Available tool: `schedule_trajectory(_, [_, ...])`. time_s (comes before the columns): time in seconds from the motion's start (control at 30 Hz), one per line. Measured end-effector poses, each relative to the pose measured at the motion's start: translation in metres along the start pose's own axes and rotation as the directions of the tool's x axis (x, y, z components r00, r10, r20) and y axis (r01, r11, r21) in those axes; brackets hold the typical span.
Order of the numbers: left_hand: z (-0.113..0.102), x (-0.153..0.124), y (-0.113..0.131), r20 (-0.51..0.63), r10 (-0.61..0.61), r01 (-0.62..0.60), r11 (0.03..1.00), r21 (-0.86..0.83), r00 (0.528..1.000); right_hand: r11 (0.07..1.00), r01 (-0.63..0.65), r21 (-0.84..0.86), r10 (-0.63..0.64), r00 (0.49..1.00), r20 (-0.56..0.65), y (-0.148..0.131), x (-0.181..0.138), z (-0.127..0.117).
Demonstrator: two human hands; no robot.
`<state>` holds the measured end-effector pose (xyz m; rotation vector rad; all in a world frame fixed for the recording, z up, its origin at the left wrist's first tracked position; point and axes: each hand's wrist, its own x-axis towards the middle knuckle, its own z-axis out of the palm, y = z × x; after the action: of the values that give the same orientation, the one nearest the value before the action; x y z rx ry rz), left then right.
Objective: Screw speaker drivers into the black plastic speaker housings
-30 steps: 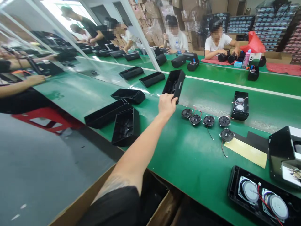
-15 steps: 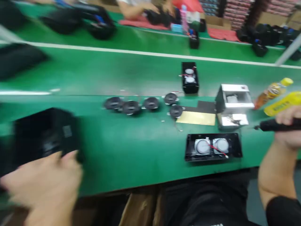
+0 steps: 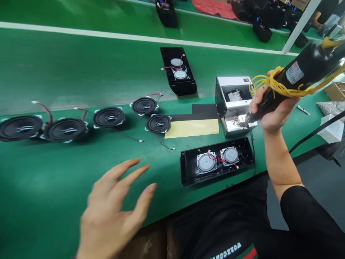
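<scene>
My right hand [image 3: 277, 111] is wrapped round a black electric screwdriver [image 3: 299, 73] with yellow cord wound about it. The screwdriver's tip reaches the front tray of a silver-and-black screw feeder [image 3: 234, 102]; whether it touches a screw is too small to tell. My left hand [image 3: 113, 205] hovers over the green table, fingers spread, holding nothing. To its right lies a long black speaker housing [image 3: 188, 169] with two white-backed speakers [image 3: 206, 162] and red wires inside. Several loose black round speakers [image 3: 109, 117] with short red leads lie beyond my left hand.
A second black housing [image 3: 185, 81] with two speakers lies farther back. A yellow paper strip [image 3: 192, 128] and black strips lie left of the feeder. A metal post [image 3: 300, 28], a white plastic box [image 3: 330, 129] and a black cable [image 3: 312, 133] are at the right.
My left hand has let go of a dark box at the far left and moved right, now open. My right hand has brought the screwdriver left to the screw feeder. The view has shifted.
</scene>
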<state>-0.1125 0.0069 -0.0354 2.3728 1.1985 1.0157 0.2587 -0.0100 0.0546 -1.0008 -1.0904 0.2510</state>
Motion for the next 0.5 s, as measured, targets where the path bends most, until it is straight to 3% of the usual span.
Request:
schedule_trajectory(0.13, [0.027,0.01,0.03,0.136,0.12,-0.115,0.992,-0.041,0.983,0.999,-0.031,-0.012,0.031,0.999,0.012,0.001,0.001,-0.003])
schedule_trajectory(0.33, [0.043,0.028,0.04,0.328,0.246,-0.254,0.967,-0.018,0.912,0.998,-0.038,-0.048,0.039,0.999,0.021,0.002,-0.001,-0.001])
schedule_trajectory(0.5, [0.051,0.041,0.047,0.437,0.295,-0.322,0.947,-0.014,0.85,0.988,0.068,0.141,-0.071,0.997,0.012,0.008,0.002,0.003])
